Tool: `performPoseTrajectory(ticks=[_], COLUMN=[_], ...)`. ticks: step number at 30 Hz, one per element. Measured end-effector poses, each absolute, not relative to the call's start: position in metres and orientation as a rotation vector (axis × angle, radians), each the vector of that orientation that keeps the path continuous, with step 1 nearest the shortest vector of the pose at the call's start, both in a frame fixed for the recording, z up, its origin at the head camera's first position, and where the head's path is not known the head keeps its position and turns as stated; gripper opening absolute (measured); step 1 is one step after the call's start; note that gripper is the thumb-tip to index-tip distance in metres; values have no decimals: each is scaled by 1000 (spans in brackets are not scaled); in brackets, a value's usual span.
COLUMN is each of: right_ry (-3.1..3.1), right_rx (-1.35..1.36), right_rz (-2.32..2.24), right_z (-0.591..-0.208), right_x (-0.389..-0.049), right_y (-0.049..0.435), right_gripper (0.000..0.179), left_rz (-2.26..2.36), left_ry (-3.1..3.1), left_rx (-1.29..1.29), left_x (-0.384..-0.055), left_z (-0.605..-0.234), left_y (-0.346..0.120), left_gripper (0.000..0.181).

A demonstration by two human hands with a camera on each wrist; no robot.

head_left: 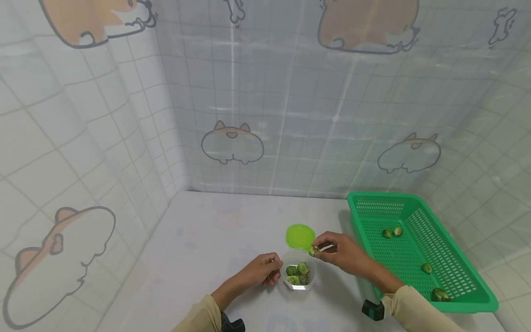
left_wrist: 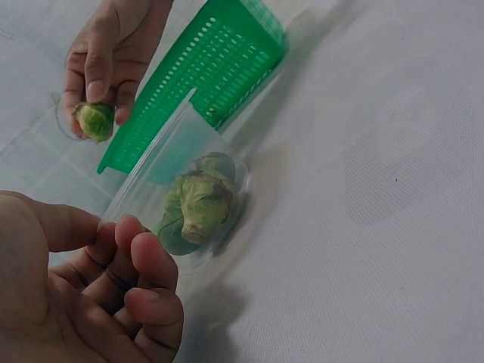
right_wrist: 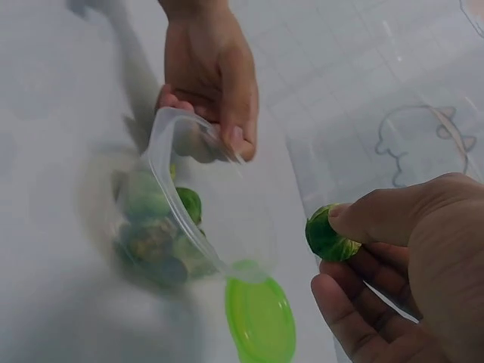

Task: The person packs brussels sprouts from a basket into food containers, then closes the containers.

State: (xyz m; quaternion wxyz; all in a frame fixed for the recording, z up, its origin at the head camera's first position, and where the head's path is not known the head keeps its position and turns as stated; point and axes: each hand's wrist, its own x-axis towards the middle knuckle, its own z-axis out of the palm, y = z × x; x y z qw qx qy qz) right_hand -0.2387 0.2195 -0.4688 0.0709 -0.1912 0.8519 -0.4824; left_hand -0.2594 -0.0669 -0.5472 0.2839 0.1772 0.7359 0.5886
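My left hand (head_left: 263, 269) pinches the rim of a clear plastic container (right_wrist: 156, 155) between thumb and fingertips, at its left side in the head view. Several Brussels sprouts (left_wrist: 203, 204) lie inside it. Just beyond the container's far right side, my right hand (head_left: 343, 253) holds one Brussels sprout (right_wrist: 331, 236) between thumb and fingers, above the rim level and apart from it. A bright green lid (head_left: 300, 236) lies on the table behind the container, seemingly joined to its rim.
A green perforated basket (head_left: 483, 295) stands at the right of the white table (head_left: 199, 240), with several sprouts spread on its bottom. Tile-patterned sheeting (head_left: 290, 115) with cartoon dogs rises behind the table and along both sides.
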Motion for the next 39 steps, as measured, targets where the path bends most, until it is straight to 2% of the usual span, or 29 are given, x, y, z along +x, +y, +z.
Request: performPoseTrajectory(ticks=[24,39], right_ry=[2635,2663], right_rx=[-697,-682], right_rz=[-1266,-1157], right_z=[-484,-492], right_x=[-244,-245], right_y=[193,182], right_gripper=[21,22], left_rz=[1584,1590], left_ry=[1946,1944], left_rx=[493,472], left_x=[-260,-260], left_z=[-549,-549], left_y=[-66,-65], left_gripper=[28,27])
